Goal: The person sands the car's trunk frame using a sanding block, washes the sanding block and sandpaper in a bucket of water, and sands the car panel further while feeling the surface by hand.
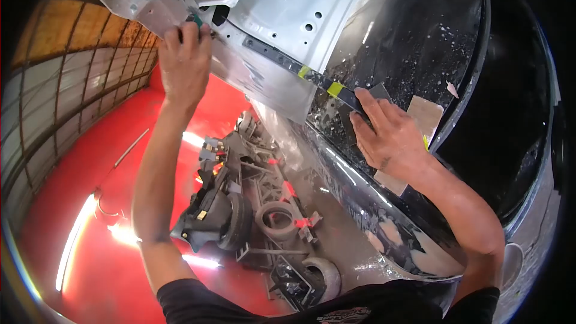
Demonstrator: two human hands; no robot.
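Observation:
My left hand [185, 63] is closed at the corner of a pale grey car panel [273, 0]. A small green piece [197, 20] shows at its fingertips; what the fingers grip is mostly hidden. A long dark strip [273, 54] with small holes runs along the panel's lower edge towards my right hand [393, 138]. Yellow-green tape [335, 89] crosses the strip in two places. The thumb and index finger of my right hand pinch around the strip's right end, above a black, dust-speckled car surface [414, 36].
Tan sheets [425, 116], seemingly sandpaper, lie beside and under my right hand. Clear plastic film [264, 81] hangs below the panel edge. Black car parts and a tyre [278, 221] stand on the floor below. A red floor [90, 162] and a panelled wall [54, 72] lie left.

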